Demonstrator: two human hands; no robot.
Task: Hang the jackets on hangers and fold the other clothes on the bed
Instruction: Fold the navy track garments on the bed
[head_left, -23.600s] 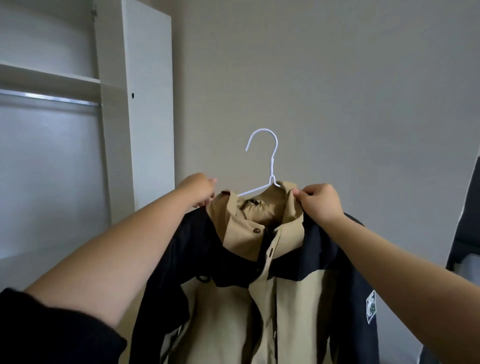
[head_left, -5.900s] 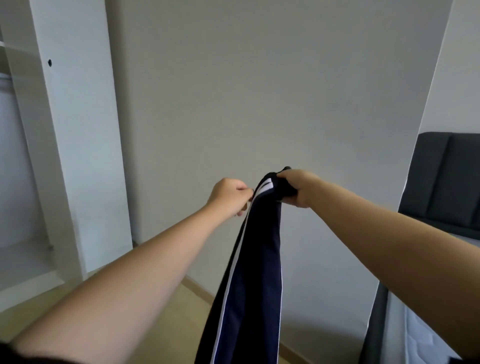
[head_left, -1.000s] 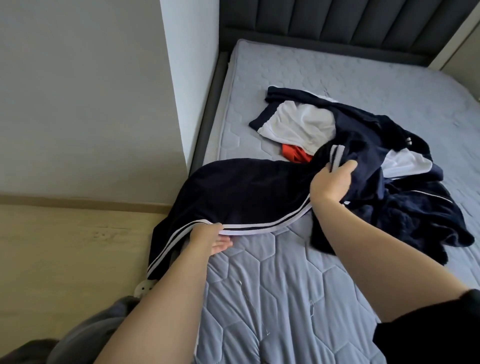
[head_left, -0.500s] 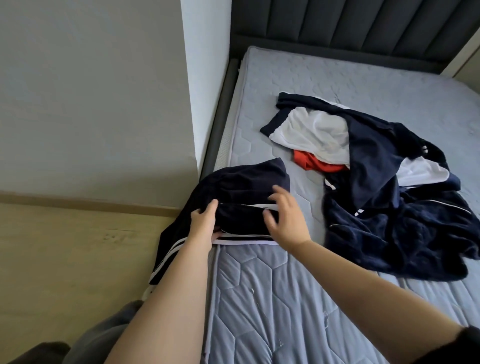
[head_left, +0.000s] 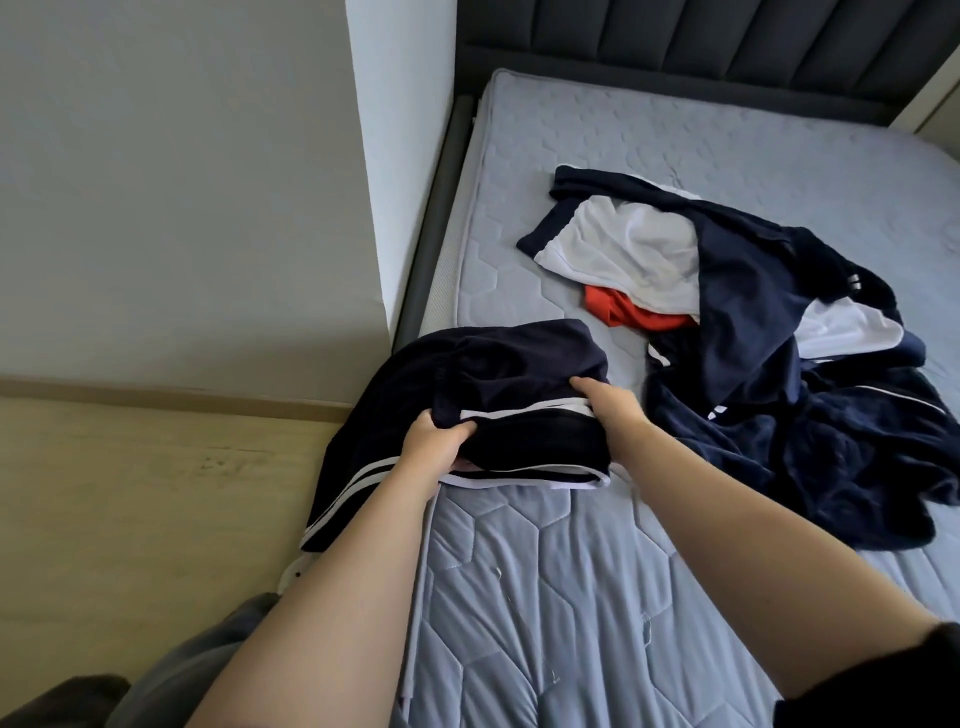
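- Your left grip (head_left: 434, 439) clutches the navy track trousers (head_left: 498, 395), part-folded at the bed's (head_left: 571, 597) left edge, one end overhanging.
- Your right grip (head_left: 605, 402) presses them, fingers flat.
- Clothes heap (head_left: 779, 415) to the right: unfolded, outstanding.

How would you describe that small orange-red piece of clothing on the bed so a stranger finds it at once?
Start at the grey quilted mattress below the dark headboard, where a loose heap of navy and white clothes lies. The orange-red piece peeks out from under the white fabric on the heap's left side. It is the only bright colour there.
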